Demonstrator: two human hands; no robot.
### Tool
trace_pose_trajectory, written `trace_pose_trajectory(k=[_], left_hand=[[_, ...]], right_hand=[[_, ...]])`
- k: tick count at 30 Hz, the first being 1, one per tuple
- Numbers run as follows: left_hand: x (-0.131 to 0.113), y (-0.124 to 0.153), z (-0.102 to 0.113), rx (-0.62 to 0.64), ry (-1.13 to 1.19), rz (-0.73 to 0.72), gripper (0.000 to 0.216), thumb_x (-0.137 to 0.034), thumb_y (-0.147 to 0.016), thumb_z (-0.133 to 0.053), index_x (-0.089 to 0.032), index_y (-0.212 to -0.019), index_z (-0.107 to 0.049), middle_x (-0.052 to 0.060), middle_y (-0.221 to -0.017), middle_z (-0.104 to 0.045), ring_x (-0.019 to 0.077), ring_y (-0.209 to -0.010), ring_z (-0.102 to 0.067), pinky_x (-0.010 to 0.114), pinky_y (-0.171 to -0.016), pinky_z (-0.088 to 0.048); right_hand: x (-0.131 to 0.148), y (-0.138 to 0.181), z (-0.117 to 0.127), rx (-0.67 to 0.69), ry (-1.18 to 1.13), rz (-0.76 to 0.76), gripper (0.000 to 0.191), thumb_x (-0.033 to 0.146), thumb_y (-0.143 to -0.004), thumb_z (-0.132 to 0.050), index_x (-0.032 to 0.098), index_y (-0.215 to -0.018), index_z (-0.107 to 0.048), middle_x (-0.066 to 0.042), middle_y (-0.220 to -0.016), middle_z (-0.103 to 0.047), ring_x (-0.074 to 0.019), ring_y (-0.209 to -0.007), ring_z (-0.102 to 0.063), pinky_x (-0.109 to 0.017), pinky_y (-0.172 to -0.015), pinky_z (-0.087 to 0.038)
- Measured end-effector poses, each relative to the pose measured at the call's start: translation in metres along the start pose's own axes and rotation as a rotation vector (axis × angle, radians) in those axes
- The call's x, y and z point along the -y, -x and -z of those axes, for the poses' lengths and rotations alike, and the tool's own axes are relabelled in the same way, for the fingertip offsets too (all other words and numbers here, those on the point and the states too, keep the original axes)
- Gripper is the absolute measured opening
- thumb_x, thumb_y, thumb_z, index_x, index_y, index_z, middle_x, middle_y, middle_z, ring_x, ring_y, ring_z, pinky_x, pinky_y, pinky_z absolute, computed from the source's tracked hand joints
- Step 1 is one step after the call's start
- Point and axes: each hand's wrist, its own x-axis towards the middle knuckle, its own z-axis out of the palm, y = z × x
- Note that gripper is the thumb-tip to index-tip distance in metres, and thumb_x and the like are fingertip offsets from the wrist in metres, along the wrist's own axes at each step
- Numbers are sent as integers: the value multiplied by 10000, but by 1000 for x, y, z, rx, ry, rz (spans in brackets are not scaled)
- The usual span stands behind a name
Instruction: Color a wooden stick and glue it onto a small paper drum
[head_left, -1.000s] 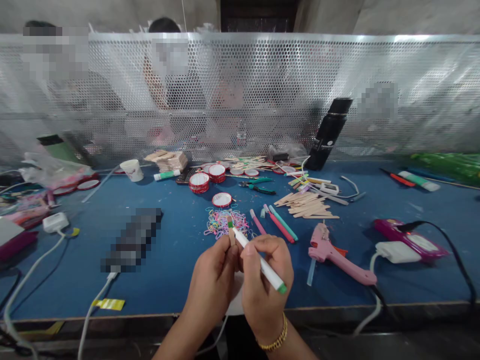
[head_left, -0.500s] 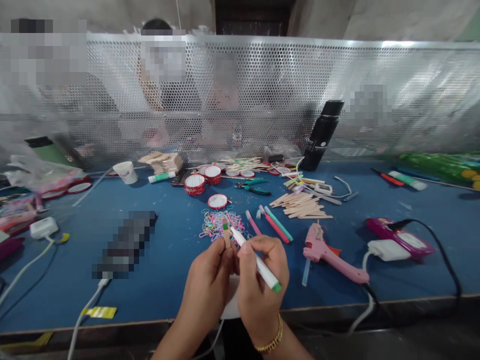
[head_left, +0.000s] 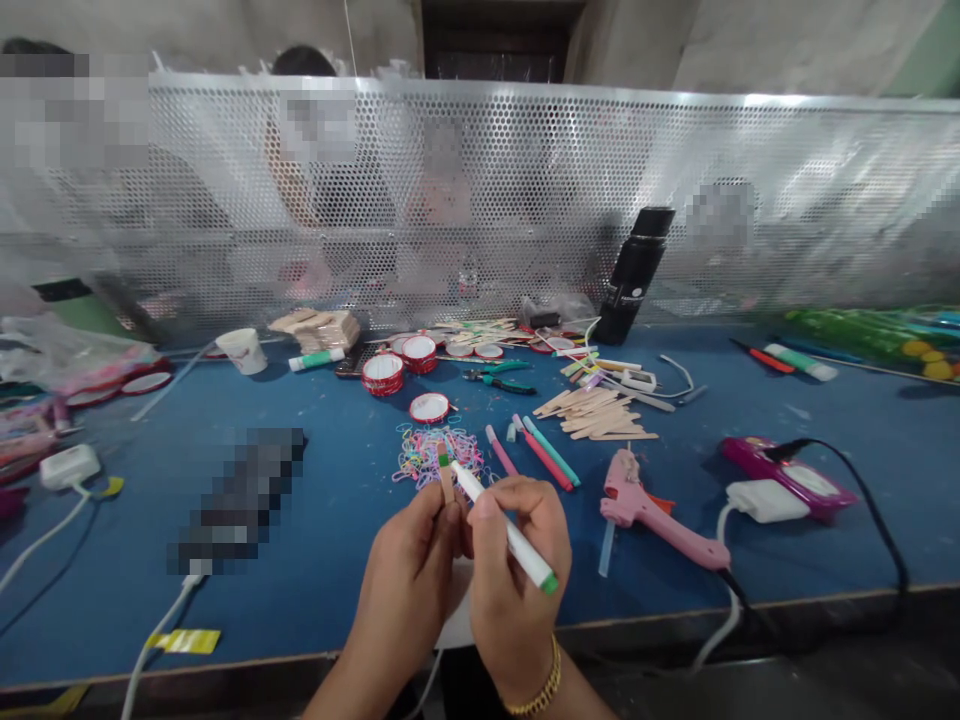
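Observation:
My left hand (head_left: 409, 580) is closed round a wooden craft stick (head_left: 447, 478) that stands upright, its top end coloured green. My right hand (head_left: 514, 580) grips a white marker with a green end (head_left: 510, 537). The marker's tip touches the stick near its top. Both hands hover over the near edge of the blue table (head_left: 322, 560). Just beyond them lies a heap of small coloured rubber bands (head_left: 435, 450).
A pink glue gun (head_left: 652, 510) lies to the right, with several markers (head_left: 540, 450) and a pile of craft sticks (head_left: 600, 412) behind it. Red-rimmed lids (head_left: 386, 370), pliers (head_left: 499, 375), a black bottle (head_left: 634, 275) and a perforated metal screen (head_left: 525, 190) stand farther back. Cables and chargers lie at both sides.
The hands stay together with the marker on the stick; the marker tip has shifted slightly. The view has drifted a little to the right and up.

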Motion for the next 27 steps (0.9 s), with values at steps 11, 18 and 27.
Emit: trace_pose_trajectory(k=[11,18,27], left_hand=[[0,0,1,38,-35,-6,323,-460,-1005,-459,-212,-812,-534,-23,-696,-559,126,-619,-463,231,-562,-349],[-1,0,0,7,-19,-9,317,-454,-981,-492,-206,-795,-557,-9,-687,-576,129,-603,-471,231,-551,-355],[-3,0,1,-5,-50,-22,313,-438,-979,-495,-209,-775,-555,-10,-688,-589,131,-602,-485,232,-565,-373]], right_hand=[[2,-2,0,-2,13,7,46,192,-949,-552,214,-910,-563,8,-852,-578,-146,-795,-587,-319,-753,-500],[2,-2,0,-24,45,17,60,187,-947,-551,214,-895,-562,11,-834,-583,-143,-777,-580,-318,-747,-497],[2,-2,1,-9,61,3,53,194,-948,-552,213,-902,-569,10,-830,-585,-149,-782,-581,-324,-732,-493]])
